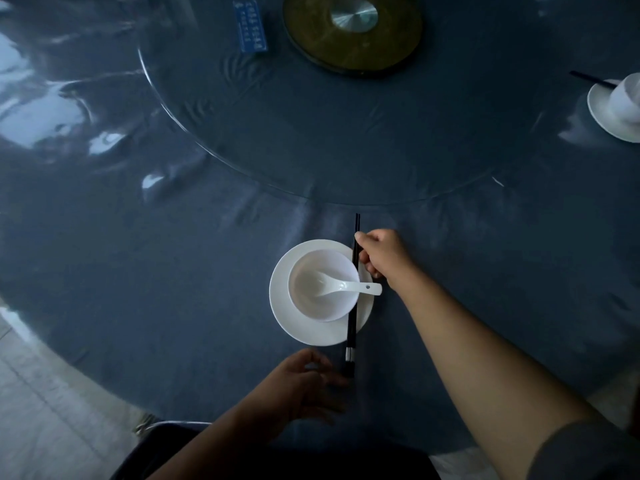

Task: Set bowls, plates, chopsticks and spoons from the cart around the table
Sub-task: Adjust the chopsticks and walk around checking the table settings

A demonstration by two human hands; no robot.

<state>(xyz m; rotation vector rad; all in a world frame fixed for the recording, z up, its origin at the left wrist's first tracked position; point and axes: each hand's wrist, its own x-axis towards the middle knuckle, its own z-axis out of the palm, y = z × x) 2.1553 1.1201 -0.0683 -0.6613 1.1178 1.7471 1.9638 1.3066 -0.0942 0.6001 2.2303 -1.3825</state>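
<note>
step: chopsticks going down at the near place setting, the last piece for this seat by the look of it

chopsticks (352,317): black pair, side by side, running away from the person along the right side of the bowl, crossing the plate's right rim, both ends sticking out past it

right hand (379,254): fingers curled and pinching the pair near the far end

left hand (304,379): fingers loosely curled and relaxed, tips right by the near end of the pair. It's too blurry to say if they actually touch.

plate (311,330): white, on the table (173,271), near the edge in front of the person

bowl (308,268): white, sitting on the plate

spoon (349,288): scoop in the bowl, handle poking out right, under the chopsticks I think

other setting (599,109): white plate and bowl with chopsticks, far right, well apart

next move: I'd say square up the pair so the ends line up, let go with the right without nudging the spoon handle, then back to the cart for the next seat
</note>
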